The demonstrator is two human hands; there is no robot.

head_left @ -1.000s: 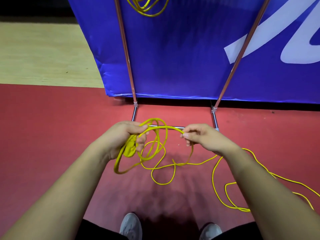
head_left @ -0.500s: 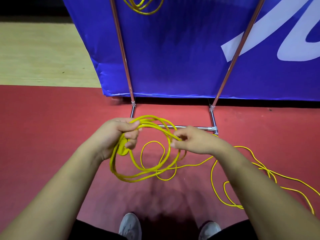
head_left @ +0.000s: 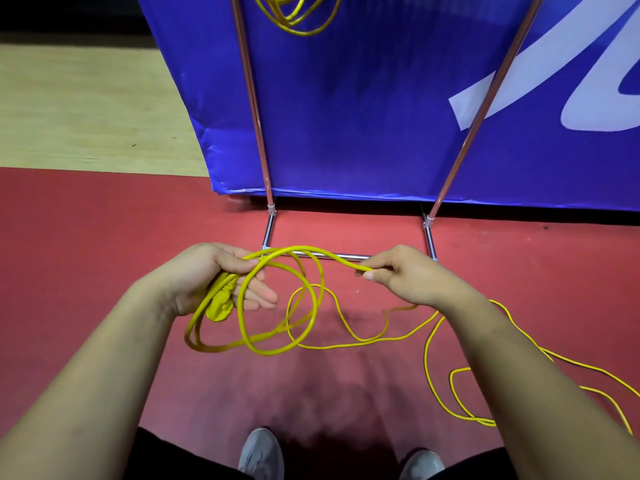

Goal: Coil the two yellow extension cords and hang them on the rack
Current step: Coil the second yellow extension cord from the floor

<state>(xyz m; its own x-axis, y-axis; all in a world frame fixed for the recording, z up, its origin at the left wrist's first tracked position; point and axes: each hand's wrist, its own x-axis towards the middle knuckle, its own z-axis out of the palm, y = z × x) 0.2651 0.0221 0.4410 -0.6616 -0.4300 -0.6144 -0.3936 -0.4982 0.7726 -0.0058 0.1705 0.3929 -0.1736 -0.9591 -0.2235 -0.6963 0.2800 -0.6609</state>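
Observation:
My left hand (head_left: 211,275) grips several loops of a yellow extension cord (head_left: 273,348) together with its yellow plug (head_left: 220,308); the loops hang below the hand. My right hand (head_left: 405,275) pinches the same cord a little to the right, and a span of cord arches between the two hands. The loose tail (head_left: 460,386) trails over the red floor to the lower right. A second yellow cord (head_left: 294,15), coiled, hangs at the top of the metal rack (head_left: 254,109).
The rack has two slanted metal poles and a low crossbar (head_left: 346,255) on the floor just beyond my hands. A blue banner (head_left: 363,98) stands behind it. Pale wooden floor (head_left: 86,105) lies at the far left. My grey shoes (head_left: 261,452) show at the bottom edge.
My right hand has drawn back to the right with the cord after bringing a loop to my left hand. The bundle in my left hand has gained a loop.

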